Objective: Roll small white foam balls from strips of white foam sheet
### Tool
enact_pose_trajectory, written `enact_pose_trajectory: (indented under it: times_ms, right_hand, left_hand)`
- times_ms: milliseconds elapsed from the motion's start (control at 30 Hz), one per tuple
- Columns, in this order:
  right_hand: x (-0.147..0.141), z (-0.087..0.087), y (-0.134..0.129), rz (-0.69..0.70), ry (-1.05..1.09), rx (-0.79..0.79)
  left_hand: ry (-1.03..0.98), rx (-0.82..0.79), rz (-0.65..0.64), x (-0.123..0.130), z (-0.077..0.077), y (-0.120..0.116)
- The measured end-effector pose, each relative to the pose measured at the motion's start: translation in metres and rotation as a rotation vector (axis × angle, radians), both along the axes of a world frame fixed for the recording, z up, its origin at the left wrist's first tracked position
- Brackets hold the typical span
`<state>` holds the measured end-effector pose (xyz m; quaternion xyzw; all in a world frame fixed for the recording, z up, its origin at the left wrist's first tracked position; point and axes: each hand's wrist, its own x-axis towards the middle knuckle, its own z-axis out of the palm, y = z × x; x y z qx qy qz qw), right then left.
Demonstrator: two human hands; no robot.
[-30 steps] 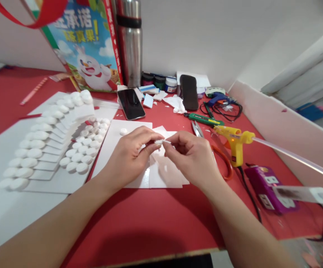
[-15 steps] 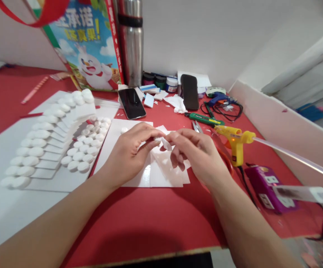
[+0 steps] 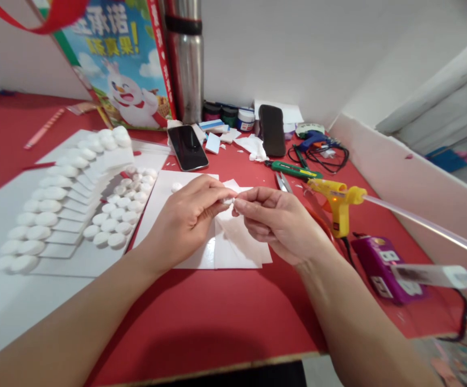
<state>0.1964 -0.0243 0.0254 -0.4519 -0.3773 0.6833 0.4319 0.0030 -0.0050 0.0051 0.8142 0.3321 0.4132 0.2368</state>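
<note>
A small white piece [image 3: 228,201], thin like paper or clay, is pinched between the fingertips of both hands. My left hand [image 3: 189,220] is closed on its left side, fingers curled over and hiding much of it. On the other side, the thumb and index finger of my right hand [image 3: 277,220] grip its edge, the other fingers folded beneath. Below the hands lie overlapping white sheets [image 3: 241,247], with one small white disc [image 3: 176,187] on the left sheet. Farther left stand rows of small white discs [image 3: 116,214] and a stepped white structure edged with white rounds [image 3: 50,206].
To the right are a yellow glue gun [image 3: 338,204] with a long glue stick, a purple box [image 3: 387,269], scissors [image 3: 284,183] and a green cutter [image 3: 294,170]. Two phones, paint jars [image 3: 245,119], paper scraps, a steel flask [image 3: 184,70] and a printed bag [image 3: 124,70] stand behind.
My right hand has turned and its fingers have closed in toward my left. The loose white flap that hung between the hands is now mostly gathered in the fingertips. The view has shifted slightly.
</note>
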Motion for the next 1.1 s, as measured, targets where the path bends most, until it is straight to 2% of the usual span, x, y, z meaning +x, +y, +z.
enact_pose_trajectory:
  times_ms: [133,300,600,667,867,967,1100]
  right_hand:
    - [-0.003,0.001,-0.002,-0.069,-0.164,0.081]
    - [-0.005,0.0,-0.005,-0.131,-0.511,0.306]
    - [-0.015,-0.008,-0.013,-0.255,-0.908,0.593]
    - [-0.017,-0.009,-0.013,-0.261,-0.944,0.614]
    - [-0.013,-0.009,-0.01,-0.175,-0.859,0.525]
    - [-0.01,-0.009,-0.009,-0.146,-0.882,0.55]
    - [-0.011,-0.01,-0.01,-0.197,-0.945,0.61]
  left_hand:
    - [-0.017,-0.061,0.014,0.0,0.001,-0.001]
    - [-0.051,-0.122,0.002,0.001,0.001,-0.002]
    - [-0.095,-0.247,0.072,0.008,0.005,-0.006]
    - [-0.097,-0.229,0.078,0.009,0.005,-0.006]
    - [-0.11,-0.195,0.071,0.006,0.002,-0.005]
    - [-0.108,-0.206,0.072,0.005,0.002,-0.005]
    - [-0.116,-0.226,0.078,0.006,0.002,-0.006]
